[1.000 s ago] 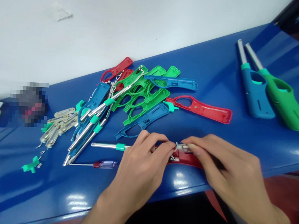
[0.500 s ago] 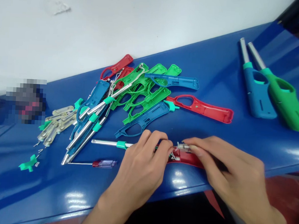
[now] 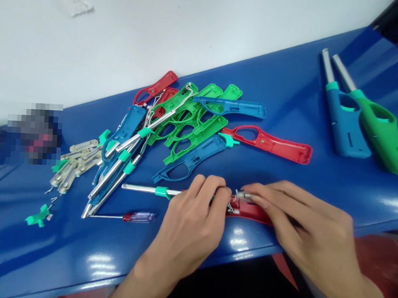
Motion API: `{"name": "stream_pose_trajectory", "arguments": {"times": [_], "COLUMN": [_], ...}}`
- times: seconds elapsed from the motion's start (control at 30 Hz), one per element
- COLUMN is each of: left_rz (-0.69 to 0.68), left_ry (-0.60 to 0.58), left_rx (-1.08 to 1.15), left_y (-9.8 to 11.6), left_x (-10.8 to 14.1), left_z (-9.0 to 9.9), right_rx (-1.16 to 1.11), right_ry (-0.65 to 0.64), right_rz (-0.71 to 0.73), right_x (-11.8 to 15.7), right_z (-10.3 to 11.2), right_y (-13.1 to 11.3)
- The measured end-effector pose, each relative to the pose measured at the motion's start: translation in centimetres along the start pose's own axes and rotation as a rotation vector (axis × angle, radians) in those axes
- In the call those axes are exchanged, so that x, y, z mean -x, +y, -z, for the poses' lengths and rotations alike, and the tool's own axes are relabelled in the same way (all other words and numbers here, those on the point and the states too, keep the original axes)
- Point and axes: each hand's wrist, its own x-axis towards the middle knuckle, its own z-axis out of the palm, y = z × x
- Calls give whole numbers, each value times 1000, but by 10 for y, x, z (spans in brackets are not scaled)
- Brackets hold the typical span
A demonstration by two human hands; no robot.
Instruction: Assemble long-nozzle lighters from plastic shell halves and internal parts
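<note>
Near the table's front edge lies a red lighter half-shell, its inner side up, with white wires showing near its middle. A metal lighter tube with a green collar runs out of it to the left. My left hand is closed over the shell where the tube joins it and hides that part. Between thumb and fingers, my right hand pinches a small clear fuel tank just above the shell. Whether the tank touches the shell I cannot tell.
A screwdriver lies left of my hands. Behind are green half-shells, blue and red ones, and several metal tubes. Clear fuel tanks are heaped at left. A blue lighter and a green lighter stand at right.
Almost nothing differs. My left hand has shifted very slightly to the right; my right hand keeps its pinch on the fuel tank.
</note>
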Motion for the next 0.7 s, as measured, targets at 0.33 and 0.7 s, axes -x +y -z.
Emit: {"name": "stream_pose_trajectory", "arguments": {"times": [0.33,0.7], "left_rz": [-19,10], "left_ry": [24,-17], "left_rx": [-3,-29], "left_y": [0,-2], "left_x": [1,1], "left_z": [-1,3], "right_rx": [60,-17], "right_ry": [-6,9], "right_rz": [20,-24], "right_x": [2,-1], "right_z": [-2,-4], "right_y": [-1,-2]}}
